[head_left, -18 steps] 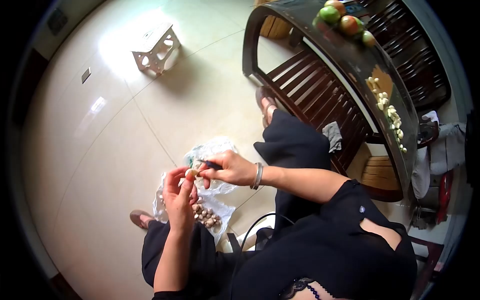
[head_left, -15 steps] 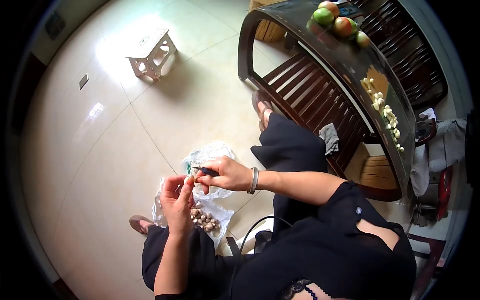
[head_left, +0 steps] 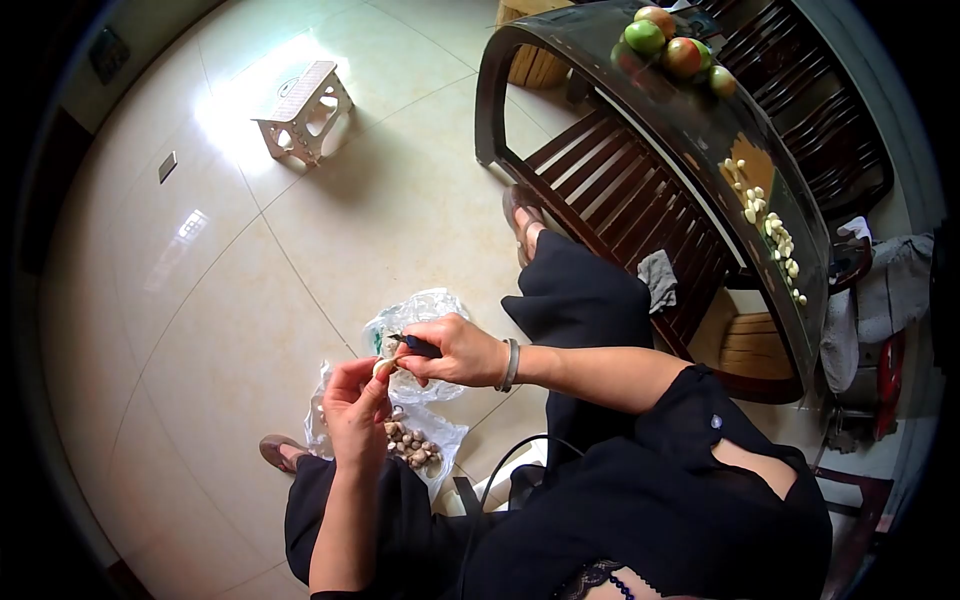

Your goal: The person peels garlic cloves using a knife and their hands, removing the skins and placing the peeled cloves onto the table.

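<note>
Pinched between the thumb and fingertips of my left hand (head_left: 355,410) is a pale garlic clove (head_left: 382,367). My right hand (head_left: 455,350), with a bracelet at its wrist, is closed round a small dark-handled knife (head_left: 420,346). Its short blade points left, just above the clove, and the fingertips of both hands almost meet. Below the hands, unpeeled garlic (head_left: 412,443) lies on a white plastic bag (head_left: 445,435). Another thin plastic bag (head_left: 430,304) is partly hidden behind my right hand.
A dark table (head_left: 640,110) at the upper right holds several round fruits (head_left: 682,58) and peeled cloves (head_left: 778,235). Beneath it is a slatted shelf (head_left: 600,170) with a grey cloth (head_left: 657,280). A small stool (head_left: 300,110) stands on the tiled floor. My feet flank the bags.
The clove and the knife have shifted slightly between my fingers, and both hands sit a little lower. The whole view has moved a little.
</note>
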`<state>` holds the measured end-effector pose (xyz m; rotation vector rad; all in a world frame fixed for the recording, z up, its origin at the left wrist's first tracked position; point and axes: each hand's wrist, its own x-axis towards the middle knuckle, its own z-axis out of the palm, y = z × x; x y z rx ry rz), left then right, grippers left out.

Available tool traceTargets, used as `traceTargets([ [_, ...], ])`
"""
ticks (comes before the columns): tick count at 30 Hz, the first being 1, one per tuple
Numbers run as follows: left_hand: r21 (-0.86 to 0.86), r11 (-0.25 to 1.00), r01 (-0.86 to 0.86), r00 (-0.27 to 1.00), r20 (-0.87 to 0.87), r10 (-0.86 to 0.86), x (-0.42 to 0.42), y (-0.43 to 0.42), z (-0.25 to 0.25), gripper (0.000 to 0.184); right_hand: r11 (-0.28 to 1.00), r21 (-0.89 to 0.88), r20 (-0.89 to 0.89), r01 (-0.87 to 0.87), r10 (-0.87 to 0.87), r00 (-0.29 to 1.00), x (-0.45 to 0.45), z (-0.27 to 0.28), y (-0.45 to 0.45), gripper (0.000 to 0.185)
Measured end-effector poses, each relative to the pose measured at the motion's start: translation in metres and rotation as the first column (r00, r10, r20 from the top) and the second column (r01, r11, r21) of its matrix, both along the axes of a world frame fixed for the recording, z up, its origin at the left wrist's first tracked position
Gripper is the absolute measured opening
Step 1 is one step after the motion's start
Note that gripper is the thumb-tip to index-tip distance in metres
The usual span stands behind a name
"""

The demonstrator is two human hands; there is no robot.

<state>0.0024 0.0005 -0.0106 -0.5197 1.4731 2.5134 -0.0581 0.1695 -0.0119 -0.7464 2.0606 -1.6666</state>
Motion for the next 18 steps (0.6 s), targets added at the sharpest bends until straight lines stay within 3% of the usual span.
traceTargets([
  [3,0.033,0.999,0.01,1.0,0.019,-0.011,0.002,-0.001,-0.006,0.015,1.0,-0.014,0.058,0.027,-0.026,0.998,0.002,0.0,0.0,0.011],
  [5,0.047,0.999,-0.009,0.996,0.089,0.005,0.003,0.002,-0.006,0.017,0.997,-0.018,0.005,0.081,-0.081,0.997,0.002,0.0,0.0,0.011],
  [7,0.052,0.999,-0.01,0.994,0.107,0.004,0.002,0.004,-0.007,0.018,0.998,-0.006,0.079,0.061,-0.061,0.995,0.001,0.003,0.002,0.011],
  [9,0.128,0.992,0.011,0.994,0.108,-0.025,0.002,0.005,-0.002,0.021,0.988,-0.142,0.309,0.066,-0.019,0.951,0.002,-0.001,0.001,0.009],
  [15,0.323,0.945,0.054,0.993,0.084,-0.086,0.002,0.003,-0.008,0.019,0.983,-0.174,0.463,0.058,0.03,0.886,0.002,0.01,0.002,0.01],
  [18,0.345,0.937,0.051,0.992,0.089,-0.086,0.002,0.002,-0.011,0.02,0.982,-0.179,0.436,0.058,0.026,0.9,0.003,0.006,0.003,0.011],
])
